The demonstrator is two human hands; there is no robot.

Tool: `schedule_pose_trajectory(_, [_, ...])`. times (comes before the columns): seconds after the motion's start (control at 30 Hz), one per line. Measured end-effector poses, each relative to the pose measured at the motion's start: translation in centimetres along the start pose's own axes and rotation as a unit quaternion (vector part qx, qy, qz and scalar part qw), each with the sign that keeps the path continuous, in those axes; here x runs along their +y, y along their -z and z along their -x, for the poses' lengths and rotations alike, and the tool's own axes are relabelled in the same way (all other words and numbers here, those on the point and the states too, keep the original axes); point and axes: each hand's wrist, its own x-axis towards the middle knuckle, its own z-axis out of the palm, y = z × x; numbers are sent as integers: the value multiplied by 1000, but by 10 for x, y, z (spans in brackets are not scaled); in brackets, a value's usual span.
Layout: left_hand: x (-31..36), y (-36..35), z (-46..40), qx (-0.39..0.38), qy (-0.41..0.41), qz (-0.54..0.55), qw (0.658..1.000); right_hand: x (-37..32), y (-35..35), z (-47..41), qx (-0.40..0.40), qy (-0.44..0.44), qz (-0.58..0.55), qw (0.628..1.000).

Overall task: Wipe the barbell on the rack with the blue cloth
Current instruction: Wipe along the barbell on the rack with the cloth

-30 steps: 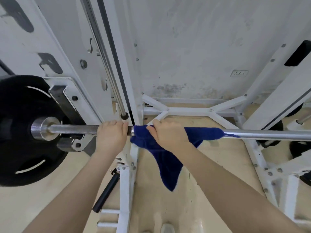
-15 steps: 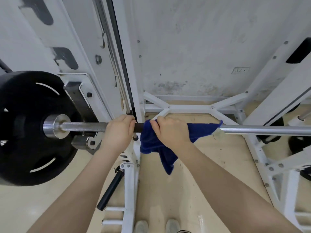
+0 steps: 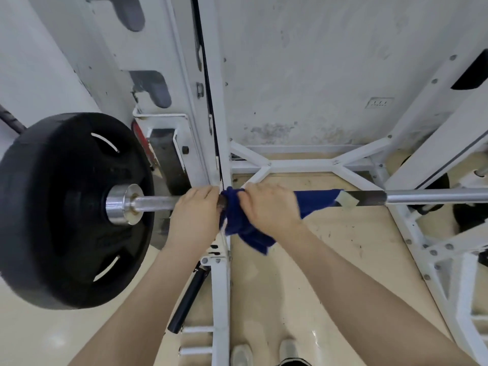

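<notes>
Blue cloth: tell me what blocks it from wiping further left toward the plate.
The left hand grips the barbell directly left of the blue cloth, which the right hand holds on the bar. Behind them stands the white rack upright. Beyond the left hand, bare bar reaches the black plate.

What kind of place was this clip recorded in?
Most likely a gym's weights area: a barbell rests on a white rack, with a black weight plate loaded on its end.

Wall socket [image 3: 379, 102] above beige floor [image 3: 330, 233].
</notes>
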Motion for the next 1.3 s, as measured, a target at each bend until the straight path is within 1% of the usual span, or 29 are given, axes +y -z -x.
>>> schedule_pose_trajectory(0.03, [-2,0,0,3,17,12,1000,13,1,2,6,-24,17,1000])
schedule_pose_trajectory(0.07, [-4,0,1,12,34,24,999,21,4,4,-4,-34,46,998])
schedule_pose_trajectory(0.13, [-6,1,4,20,44,32,998,14,7,3,-22,-38,91,995])
schedule_pose_trajectory(0.2, [-8,3,4,11,30,21,999,-21,5,-6,24,-27,69,997])
schedule_pose_trajectory(0.27, [-13,6,1,10,36,31,999,-56,2,-18,72,-2,45,996])
schedule_pose_trajectory(0.33, [-16,8,0,12,43,50,998,-66,-8,-20,106,15,15,994])
schedule_pose_trajectory(0.37, [-17,7,1,16,35,52,998,-59,-10,-18,98,17,4,995])
schedule_pose_trajectory(0.4, [-18,6,1,22,27,53,998,-45,-11,-15,96,16,17,995])
schedule_pose_trajectory(0.47, [-20,3,2,32,24,57,998,-10,-9,-4,124,2,79,989])
schedule_pose_trajectory(0.53, [-20,0,2,37,25,59,997,17,-5,4,149,-31,76,985])
schedule_pose_trajectory(0.6, [-20,-2,2,38,22,55,998,14,-4,5,158,-72,64,983])
schedule_pose_trajectory(0.63, [-20,-2,2,40,22,55,997,2,-6,3,155,-77,62,983])
schedule_pose_trajectory(0.73, [-21,-2,2,46,20,73,996,-33,-18,-8,163,-35,32,985])
schedule_pose_trajectory(0.8, [-20,0,2,43,25,91,995,-24,-18,-7,170,-5,22,985])
schedule_pose_trajectory(0.87, [-20,3,2,37,33,93,994,8,-15,2,166,-5,38,985])
schedule_pose_trajectory(0.97, [-18,5,2,33,36,92,995,55,-6,16,154,-63,84,983])
schedule_pose_trajectory(1.03, [-16,6,3,34,34,76,996,51,-5,16,156,-93,99,978])
schedule_pose_trajectory(1.17, [-7,3,3,23,33,17,999,-12,-18,4,195,-52,46,978])
schedule_pose_trajectory(1.23, [-3,2,2,16,22,4,1000,-6,-20,4,202,-28,38,978])
schedule_pose_trajectory(1.3, [2,2,1,12,11,14,1000,27,-17,10,184,-35,63,980])
